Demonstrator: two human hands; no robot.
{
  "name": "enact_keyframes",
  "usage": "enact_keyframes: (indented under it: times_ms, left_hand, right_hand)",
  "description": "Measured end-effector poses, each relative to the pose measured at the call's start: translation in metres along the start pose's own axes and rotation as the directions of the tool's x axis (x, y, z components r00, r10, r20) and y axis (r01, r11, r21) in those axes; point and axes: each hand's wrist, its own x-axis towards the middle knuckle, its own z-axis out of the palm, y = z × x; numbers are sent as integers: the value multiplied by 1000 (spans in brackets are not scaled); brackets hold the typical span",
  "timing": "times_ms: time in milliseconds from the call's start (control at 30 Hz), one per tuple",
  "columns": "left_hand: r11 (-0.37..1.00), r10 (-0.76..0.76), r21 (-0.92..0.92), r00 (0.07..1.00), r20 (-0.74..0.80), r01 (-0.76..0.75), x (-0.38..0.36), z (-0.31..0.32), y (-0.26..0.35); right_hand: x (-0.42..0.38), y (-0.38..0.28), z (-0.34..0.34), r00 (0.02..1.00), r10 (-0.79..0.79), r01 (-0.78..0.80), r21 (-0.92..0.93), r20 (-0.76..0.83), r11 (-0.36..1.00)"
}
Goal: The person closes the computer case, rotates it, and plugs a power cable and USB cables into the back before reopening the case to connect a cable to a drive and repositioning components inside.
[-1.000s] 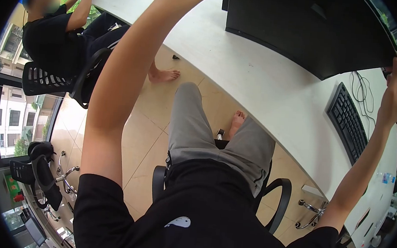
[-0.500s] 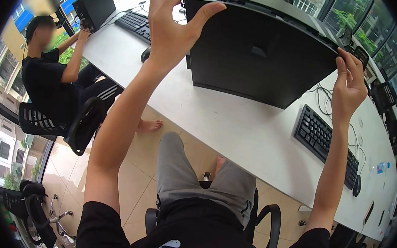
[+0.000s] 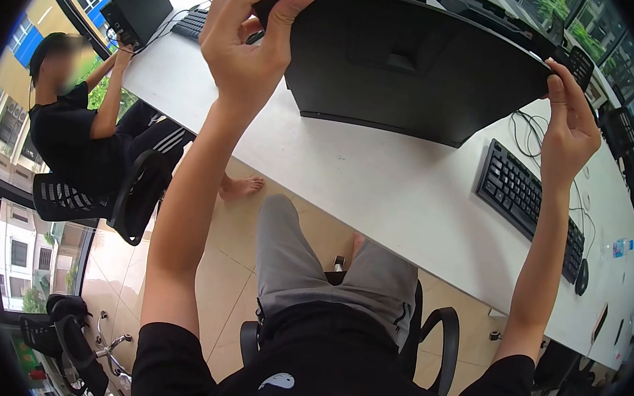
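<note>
Pinching of the upper corners of a black panel [image 3: 371, 76] is done between the thumb and fingers of the left hand [image 3: 244, 62] and right hand [image 3: 570, 147]. Tilted over the white desk [image 3: 384, 192], before dark equipment [image 3: 498, 25], it is apparently being steadied; for any shift, even support is called for.

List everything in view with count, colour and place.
side panel: one, black, between the hands
computer case: one, black, behind panel
computer tower: one, black, left
keyboards: two, black, right and left
mouse: one, black, right
cables: several, dark, on desk
bottle: one, clear, far right
desk: one, white, centre
chairs: several, black, both sides
windows: several, dark frames, both sides
person: one, in black, seated left
left hand: one, bare, panel's left end
right hand: one, bare, panel's right end
</note>
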Motion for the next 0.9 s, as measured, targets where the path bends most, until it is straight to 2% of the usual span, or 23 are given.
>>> enact_keyframes:
  times_ms: [133, 233, 333, 533, 633, 900]
  left_hand:
    - [996, 38, -73, 998, -49, -41, -3, 3, 4]
    - [998, 63, -9, 997, -35, -63, -8, -6, 2]
    - [992, 129, 18, 986, -108, -128, -5, 1, 11]
    - [986, 162, -6, 978, -134, -164, -10, 6, 14]
    - [977, 207, 64, 975, -79, -202, -14, -1, 5]
    - [983, 181, 16, 978, -101, -180, -10, 6, -1]
  right_hand:
    - [-6, -5, -3, 998, 62, -62, 57, -3, 996]
    - [-10, -7, -7, 998, 63, -63, 65, 4, 996]
    - [-15, -10, -11, 998, 60, -60, 47, 7, 997]
    - [-15, -12, -14, 998, 63, -63, 41, 23, 997]
    - [-10, -13, -13, 995, 90, -93, 90, 31, 992]
    - [0, -9, -10, 987, 150, -155, 95, 56, 983]
